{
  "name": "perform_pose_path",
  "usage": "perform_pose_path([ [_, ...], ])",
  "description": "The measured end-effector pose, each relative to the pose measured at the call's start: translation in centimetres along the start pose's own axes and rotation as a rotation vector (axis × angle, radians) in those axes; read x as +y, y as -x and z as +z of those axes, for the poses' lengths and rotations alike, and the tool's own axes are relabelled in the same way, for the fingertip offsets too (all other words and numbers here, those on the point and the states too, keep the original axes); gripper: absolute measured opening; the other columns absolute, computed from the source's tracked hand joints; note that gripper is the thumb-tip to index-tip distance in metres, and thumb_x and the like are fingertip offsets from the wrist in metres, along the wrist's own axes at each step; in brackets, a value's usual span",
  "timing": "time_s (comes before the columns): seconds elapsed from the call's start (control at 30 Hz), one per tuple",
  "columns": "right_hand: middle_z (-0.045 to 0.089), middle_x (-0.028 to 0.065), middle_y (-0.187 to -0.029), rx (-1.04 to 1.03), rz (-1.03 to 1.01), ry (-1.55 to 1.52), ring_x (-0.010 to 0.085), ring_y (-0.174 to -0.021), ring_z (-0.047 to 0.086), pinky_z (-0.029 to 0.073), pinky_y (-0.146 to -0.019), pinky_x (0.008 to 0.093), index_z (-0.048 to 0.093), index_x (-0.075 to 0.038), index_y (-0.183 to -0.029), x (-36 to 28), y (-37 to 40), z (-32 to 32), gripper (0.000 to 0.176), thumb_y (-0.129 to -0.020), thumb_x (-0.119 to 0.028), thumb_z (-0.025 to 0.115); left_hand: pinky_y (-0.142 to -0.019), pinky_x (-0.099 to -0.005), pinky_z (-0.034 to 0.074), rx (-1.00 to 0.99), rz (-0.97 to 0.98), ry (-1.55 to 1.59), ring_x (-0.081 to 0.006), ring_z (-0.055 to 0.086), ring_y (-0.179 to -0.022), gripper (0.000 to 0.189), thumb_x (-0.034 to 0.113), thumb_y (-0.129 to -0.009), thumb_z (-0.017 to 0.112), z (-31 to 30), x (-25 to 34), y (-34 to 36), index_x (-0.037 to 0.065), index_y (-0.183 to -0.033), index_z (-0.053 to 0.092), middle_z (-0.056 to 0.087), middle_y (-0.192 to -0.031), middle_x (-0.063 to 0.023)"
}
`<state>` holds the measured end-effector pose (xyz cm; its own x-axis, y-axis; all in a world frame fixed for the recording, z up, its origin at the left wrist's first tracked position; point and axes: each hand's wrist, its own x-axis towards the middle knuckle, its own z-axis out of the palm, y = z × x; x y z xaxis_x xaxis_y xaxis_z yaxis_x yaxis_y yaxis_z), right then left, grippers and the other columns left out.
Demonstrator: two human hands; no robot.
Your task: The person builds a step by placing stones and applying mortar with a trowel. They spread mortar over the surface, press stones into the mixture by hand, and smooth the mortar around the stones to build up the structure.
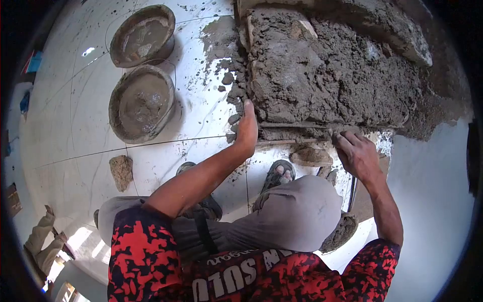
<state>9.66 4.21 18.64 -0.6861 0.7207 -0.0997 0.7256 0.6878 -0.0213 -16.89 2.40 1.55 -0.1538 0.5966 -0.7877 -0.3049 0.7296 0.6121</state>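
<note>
A thick layer of wet grey mortar covers a raised slab in front of me, its surface rough and lumpy. My left hand stands edge-on at the slab's near left corner, fingers stretched out and pointing away from me. At the near edge, toward the right, my right hand has its fingers bent down over the mortar-smeared strip running along that side. Whatever lies under those fingertips is hidden. Just below the strip, a mortar-caked flat piece rests close to my right hand.
Two buckets, one farther and one nearer, hold grey wet mix on the tiled floor. A rough chunk lies left of my feet. By my right knee is a mortar-coated container. Crumbs litter the slab's left side.
</note>
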Motion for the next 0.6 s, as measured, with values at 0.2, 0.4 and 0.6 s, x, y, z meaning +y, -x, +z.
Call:
perform_pose_path([
  [0.2, 0.060, 0.0063, -0.097, 0.314, 0.082, 0.063, 0.0234, -0.081, 0.059, 0.049, -0.065, 0.0355, 0.058, -0.011, -0.107, 0.4, -4.0, -2.4, 0.032, -0.076, -0.011, 0.064, -0.107, -0.0335, 0.024, -0.036, 0.134, 0.026, -0.0242, 0.033, -0.129, 0.079, 0.058, -0.094, 0.024, -0.6, -0.1, -0.2, -0.006, -0.140, 0.024, 0.034, -0.141, -0.0181],
  [0.4, 0.058, 0.0043, -0.108, 0.060, -0.090, 0.228, 0.0226, -0.093, 0.056, 0.048, -0.076, 0.0326, 0.054, -0.012, -0.115, 2.3, -5.6, -0.1, 0.041, -0.074, -0.009, 0.061, -0.106, -0.0322, 0.027, -0.175, 0.223, 0.153, -0.0235, 0.038, -0.126, 0.074, 0.055, -0.096, 0.022, 0.6, 1.9, 3.4, -0.005, -0.140, 0.025, 0.038, -0.139, -0.0159],
  [0.6, 0.058, 0.0036, -0.105, 0.017, -0.019, 0.178, 0.0230, -0.089, 0.056, 0.049, -0.070, 0.0338, 0.056, -0.012, -0.110, 2.3, 0.2, 0.2, 0.036, -0.074, -0.014, 0.064, -0.108, -0.0318, 0.024, -0.098, 0.194, -0.109, -0.0241, 0.033, -0.130, 0.072, 0.052, -0.097, 0.023, 0.3, 1.8, 0.8, -0.005, -0.141, 0.023, 0.033, -0.142, -0.0168],
])
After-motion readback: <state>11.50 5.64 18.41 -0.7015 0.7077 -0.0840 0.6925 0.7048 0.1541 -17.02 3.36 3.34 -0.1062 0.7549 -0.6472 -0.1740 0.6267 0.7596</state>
